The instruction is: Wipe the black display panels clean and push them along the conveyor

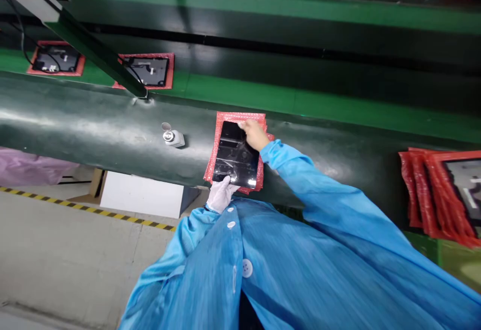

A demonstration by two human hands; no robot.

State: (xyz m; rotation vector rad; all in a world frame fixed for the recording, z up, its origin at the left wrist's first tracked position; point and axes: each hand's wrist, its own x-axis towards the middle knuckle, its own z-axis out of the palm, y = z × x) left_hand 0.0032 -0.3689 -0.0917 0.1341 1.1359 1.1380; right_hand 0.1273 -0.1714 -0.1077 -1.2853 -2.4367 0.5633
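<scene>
While the black glossy display panel (235, 154) sits on a red bubble-wrap sleeve (240, 117) on a green conveyor belt (93, 124), the bare right hand (252, 134) grips its 1 o'clock corner and the white-gloved left hand (221, 195) pinches its 7 o'clock edge.

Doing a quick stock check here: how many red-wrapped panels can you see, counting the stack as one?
Single panels on the belt: 2
Held panel, touched by the left hand and right hand: 1
Stack, its panels too close to count: 1
Total: 4
</scene>
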